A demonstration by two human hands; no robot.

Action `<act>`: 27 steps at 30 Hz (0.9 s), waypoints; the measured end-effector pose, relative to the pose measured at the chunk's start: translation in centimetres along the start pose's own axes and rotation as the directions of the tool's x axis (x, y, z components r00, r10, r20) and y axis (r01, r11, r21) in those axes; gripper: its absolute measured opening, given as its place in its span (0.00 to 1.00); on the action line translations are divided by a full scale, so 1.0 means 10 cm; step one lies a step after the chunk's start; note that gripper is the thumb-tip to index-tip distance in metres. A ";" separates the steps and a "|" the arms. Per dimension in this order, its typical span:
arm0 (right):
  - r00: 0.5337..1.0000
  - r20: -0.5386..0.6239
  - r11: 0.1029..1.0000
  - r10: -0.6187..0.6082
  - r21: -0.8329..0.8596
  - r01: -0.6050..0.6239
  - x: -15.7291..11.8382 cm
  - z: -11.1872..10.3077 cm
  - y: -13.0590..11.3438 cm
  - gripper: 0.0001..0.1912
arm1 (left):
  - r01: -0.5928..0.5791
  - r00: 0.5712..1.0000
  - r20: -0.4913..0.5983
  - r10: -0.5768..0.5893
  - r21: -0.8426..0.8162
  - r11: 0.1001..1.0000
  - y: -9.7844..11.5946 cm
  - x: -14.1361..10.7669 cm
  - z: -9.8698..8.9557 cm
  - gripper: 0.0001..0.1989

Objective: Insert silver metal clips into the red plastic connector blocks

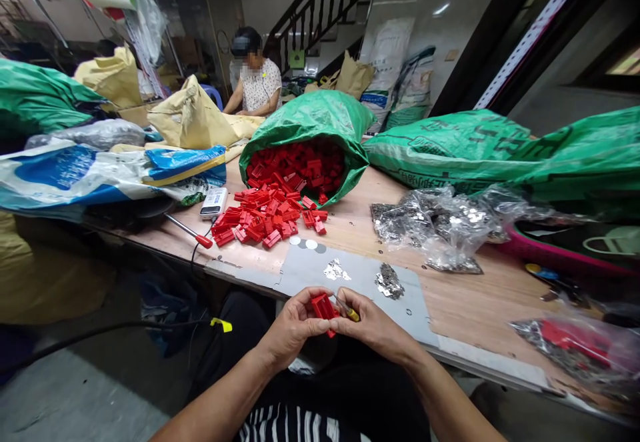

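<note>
My left hand (290,329) is closed on a red plastic part (324,307), held over my lap just in front of the table edge. My right hand (373,329) grips a small tool with a yellow handle (353,314) and a thin metal shaft, its tip hidden at the red part. The right thumb also meets the part's lower end. Beyond my hands, on a grey mat (310,275), lie a small heap of silvery metal pieces (337,270) and a darker heap of metal pieces (389,282).
Similar red parts (265,219) spill from a green sack (320,112). A white box-shaped device (214,202) and a red-handled rod (203,240) lie left. Clear bags of metal pieces (440,222) and a pink-rimmed basket (530,250) stand right. Another person (257,82) sits across the table.
</note>
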State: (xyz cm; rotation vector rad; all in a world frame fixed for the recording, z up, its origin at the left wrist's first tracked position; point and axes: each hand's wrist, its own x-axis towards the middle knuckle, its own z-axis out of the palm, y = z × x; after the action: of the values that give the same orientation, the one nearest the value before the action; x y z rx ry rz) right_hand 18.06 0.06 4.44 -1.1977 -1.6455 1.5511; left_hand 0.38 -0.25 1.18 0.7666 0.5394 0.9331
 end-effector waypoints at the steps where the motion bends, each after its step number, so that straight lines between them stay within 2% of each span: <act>1: 1.000 0.008 1.000 -0.003 0.010 0.003 0.00 0.00 0.01 0.23 | -0.002 1.000 0.002 0.002 0.004 1.000 0.00 0.01 -0.01 0.23; 7: 1.000 -0.021 0.999 -0.006 0.042 0.007 0.04 0.01 0.12 0.23 | -0.014 1.000 0.008 0.013 0.068 0.998 -0.01 0.03 -0.04 0.22; 12: 0.993 -0.114 0.997 -0.030 -0.078 0.022 0.07 -0.01 0.12 0.20 | -0.042 0.999 0.003 0.042 0.161 0.986 0.03 0.07 -0.06 0.21; 14: 0.985 -0.156 0.984 -0.070 -0.173 0.043 0.07 -0.04 0.11 0.15 | -0.096 0.995 -0.007 0.102 0.282 0.955 0.05 0.10 -0.11 0.20; 16: 0.979 -0.177 0.957 -0.104 -0.284 0.051 0.06 -0.08 0.10 0.11 | -0.155 0.982 -0.019 0.189 0.497 0.854 0.07 0.15 -0.17 0.18; 19: 0.974 -0.179 0.903 -0.142 -0.426 0.053 0.05 -0.11 0.13 0.08 | -0.180 0.960 -0.005 0.280 0.757 0.628 0.10 0.21 -0.25 0.16; 23: 0.969 -0.174 0.838 -0.173 -0.543 0.051 0.06 -0.08 0.18 0.07 | -0.191 0.952 0.043 0.304 0.859 0.475 0.12 0.26 -0.30 0.17; 27: 0.968 -0.174 0.808 -0.181 -0.587 0.045 0.09 -0.04 0.19 0.07 | -0.203 0.952 0.084 0.294 0.893 0.403 0.12 0.27 -0.32 0.21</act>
State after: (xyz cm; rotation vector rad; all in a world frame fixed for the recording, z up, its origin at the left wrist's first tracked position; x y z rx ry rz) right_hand 18.46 0.86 2.54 -1.4752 -2.0620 0.8052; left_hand -1.09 3.62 -0.09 1.8517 1.0603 0.9203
